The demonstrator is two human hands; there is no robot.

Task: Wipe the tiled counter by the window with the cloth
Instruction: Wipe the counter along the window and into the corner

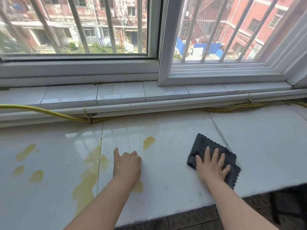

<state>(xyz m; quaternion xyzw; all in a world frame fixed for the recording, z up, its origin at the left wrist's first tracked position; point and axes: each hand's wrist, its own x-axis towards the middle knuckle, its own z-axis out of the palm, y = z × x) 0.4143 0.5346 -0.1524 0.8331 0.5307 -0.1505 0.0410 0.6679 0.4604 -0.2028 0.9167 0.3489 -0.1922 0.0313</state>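
Observation:
The white tiled counter runs below the window. A dark grey cloth lies flat on it at the right, and my right hand presses down on it with fingers spread. My left hand rests on the bare tile to the left of the cloth, fingers curled under, holding nothing. Yellowish liquid stains mark the tiles: a small patch ahead of my left hand, a long streak along the tile joint, and several blotches at the far left.
A yellow hose and white pipes run along the back of the counter under the tiled sill. The barred window is behind. The counter's front edge drops to a dark tiled floor at the lower right.

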